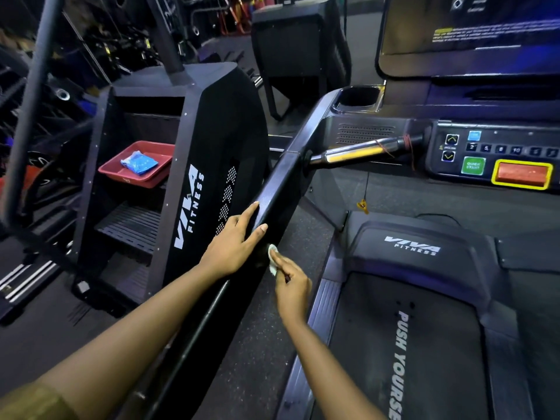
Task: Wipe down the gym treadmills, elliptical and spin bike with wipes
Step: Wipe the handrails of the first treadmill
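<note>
Left hand (233, 237) lies straight-fingered on the handrail (272, 189) — right hand (291, 280) pinches a wipe (272, 259) (probably limp, light; best held bunched).

A black stair climber (194, 165) is standing at the left, white lettering running down its side panel. A red tray (136, 180) is sitting on its upper step. Dark racks (115, 47) are crowding the far left corner behind it.

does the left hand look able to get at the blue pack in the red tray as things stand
Probably not directly: the left hand rests on the treadmill handrail, and the black VIVA side panel stands between it and the blue pack in the red tray.
</note>
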Demonstrator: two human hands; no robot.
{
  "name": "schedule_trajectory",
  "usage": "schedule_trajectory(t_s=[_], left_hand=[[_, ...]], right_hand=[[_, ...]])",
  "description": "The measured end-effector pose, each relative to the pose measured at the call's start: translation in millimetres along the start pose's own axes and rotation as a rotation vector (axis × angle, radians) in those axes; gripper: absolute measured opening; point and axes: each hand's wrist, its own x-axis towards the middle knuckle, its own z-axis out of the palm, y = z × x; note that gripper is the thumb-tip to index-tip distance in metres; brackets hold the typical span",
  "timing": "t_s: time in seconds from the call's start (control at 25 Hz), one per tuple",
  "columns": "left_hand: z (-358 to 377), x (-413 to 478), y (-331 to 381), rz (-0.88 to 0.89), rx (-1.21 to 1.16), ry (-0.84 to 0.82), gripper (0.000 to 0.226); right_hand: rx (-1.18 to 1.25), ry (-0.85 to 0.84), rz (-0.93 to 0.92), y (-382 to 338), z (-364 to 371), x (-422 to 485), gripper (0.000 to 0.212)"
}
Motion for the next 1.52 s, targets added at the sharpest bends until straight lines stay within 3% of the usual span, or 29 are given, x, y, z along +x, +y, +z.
schedule_trajectory(t_s=[0.2, 0.4, 0.64, 0.84, 0.92, 1.08, 1.28, 1.52], left_hand=[[-8.8, -31.2, -25.6, -0.044, -0.108, -0.087, 0.083], [-0.5, -50.3, -22.0, -0.073, 0.058, -0.005, 0.063], [1.2, -50.1, -22.6, -0.065, 0.064, 0.041, 0.062], [0.5, -49.2, -22.8, -0.062, 0.045, 0.039, 0.062], [0.8, -49.7, -22.8, -0.059, 0.054, 0.038, 0.062], [0.4, -50.3, -23.2, -0.054, 0.041, 0.032, 0.062], [0.1, -50.1, -24.4, -0.041, 0.022, 0.04, 0.062], [0.7, -49.2, -24.6, -0.042, 0.01, 0.04, 0.062]], right_hand=[[-0.121, 0.04, -0.171, -45.1, -18.8, 73.9, 0.041], [-0.135, 0.066, -0.132, -53.9, 4.7, 120.3, 0.037], [-0.177, 0.143, -0.352, -34.8, 19.9, 55.6, 0.036], [-0.177, 0.015, -0.458, -29.4, 17.2, -14.4, 0.03], [-0.075, 0.022, -0.389, -34.5, 10.9, -8.8, 0.031], [-0.031, 0.221, -0.046, -25.2, 5.0, 51.5, 0.039], [-0.108, 0.213, -0.123, -0.1, 19.8, 36.0, 0.041], [0.033, 0.12, -0.042, 9.6, 22.1, -53.2, 0.034]])
